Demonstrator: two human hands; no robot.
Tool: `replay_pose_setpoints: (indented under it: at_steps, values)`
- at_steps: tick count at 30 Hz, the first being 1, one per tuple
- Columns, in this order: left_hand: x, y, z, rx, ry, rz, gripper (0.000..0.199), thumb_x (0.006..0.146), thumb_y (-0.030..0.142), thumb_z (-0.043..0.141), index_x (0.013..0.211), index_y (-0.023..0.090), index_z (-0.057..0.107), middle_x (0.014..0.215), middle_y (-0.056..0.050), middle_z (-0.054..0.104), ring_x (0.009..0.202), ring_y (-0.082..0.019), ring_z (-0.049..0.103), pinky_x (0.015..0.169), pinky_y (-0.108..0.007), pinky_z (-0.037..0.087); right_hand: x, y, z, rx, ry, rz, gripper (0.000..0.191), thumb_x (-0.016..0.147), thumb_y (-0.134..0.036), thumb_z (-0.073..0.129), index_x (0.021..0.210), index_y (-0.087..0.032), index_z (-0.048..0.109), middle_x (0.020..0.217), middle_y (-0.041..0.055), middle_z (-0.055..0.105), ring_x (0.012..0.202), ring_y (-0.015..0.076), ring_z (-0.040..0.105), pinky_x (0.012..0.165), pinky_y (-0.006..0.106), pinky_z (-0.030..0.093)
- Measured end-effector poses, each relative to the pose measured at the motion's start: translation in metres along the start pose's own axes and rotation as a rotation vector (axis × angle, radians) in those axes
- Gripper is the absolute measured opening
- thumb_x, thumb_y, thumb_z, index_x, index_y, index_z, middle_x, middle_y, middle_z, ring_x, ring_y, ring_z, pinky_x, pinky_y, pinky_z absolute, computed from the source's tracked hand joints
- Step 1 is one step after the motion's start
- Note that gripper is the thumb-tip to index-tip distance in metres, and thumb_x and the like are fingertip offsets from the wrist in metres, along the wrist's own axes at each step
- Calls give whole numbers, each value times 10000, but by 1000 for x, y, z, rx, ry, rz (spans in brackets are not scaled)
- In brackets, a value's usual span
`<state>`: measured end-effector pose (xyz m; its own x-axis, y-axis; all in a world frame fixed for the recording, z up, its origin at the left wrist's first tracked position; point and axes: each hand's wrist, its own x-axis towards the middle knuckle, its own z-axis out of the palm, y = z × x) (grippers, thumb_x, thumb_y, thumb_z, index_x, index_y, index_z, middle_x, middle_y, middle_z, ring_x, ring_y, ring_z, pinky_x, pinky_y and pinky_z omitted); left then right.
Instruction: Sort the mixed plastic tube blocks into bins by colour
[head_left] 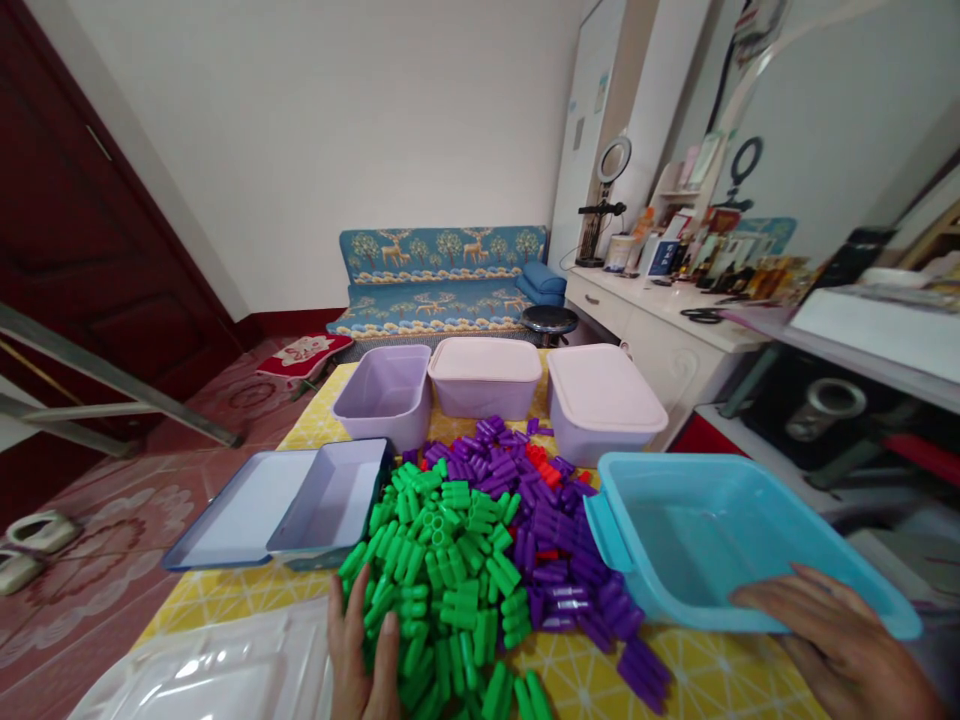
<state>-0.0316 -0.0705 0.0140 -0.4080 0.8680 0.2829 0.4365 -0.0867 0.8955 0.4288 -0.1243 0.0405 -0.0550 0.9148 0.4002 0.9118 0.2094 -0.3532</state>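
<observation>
My left hand (361,640) is at the near edge of a heap of green plastic pieces (442,560), its fingers apart and touching the heap's left side. The green pieces look like short tubes joined side by side. Purple pieces (562,540) of a similar kind lie behind and to the right, with a few red pieces (541,464) among them. At the right, my right hand (840,630) grips the near rim of a blue plastic tub (697,540), fingers over the inside. The tub holds nothing visible.
Behind the heap stand an open purple bin (388,385) and two lidded bins, one middle (486,375) and one right (604,390). Left are a shallow open box (330,500), a flat lid (244,505) and a white translucent lid (225,670). A yellow cloth (307,425) covers the table.
</observation>
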Motion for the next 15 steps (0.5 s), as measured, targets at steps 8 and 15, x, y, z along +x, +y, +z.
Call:
replay_pose_setpoints:
  at_steps: [8, 15]
  values:
    - [-1, -2, -1, -5, 2, -4, 512, 928, 402, 466, 1420, 276, 405, 1592, -5, 190, 1462, -252, 149, 1203, -426, 121, 8, 15, 0, -214, -36, -245, 362, 802, -245, 523, 1083, -425, 660, 1046, -27, 723, 962, 291, 686, 956, 608, 449]
    - [1, 4, -6, -14, -21, -17, 506, 930, 386, 460, 1424, 310, 386, 1590, 10, 192, 1460, -264, 160, 1198, -467, 139, 23, -15, -15, -128, -119, -68, 405, 723, -444, 670, 1114, -532, 618, 1148, -34, 688, 1096, 318, 625, 1010, 546, 454]
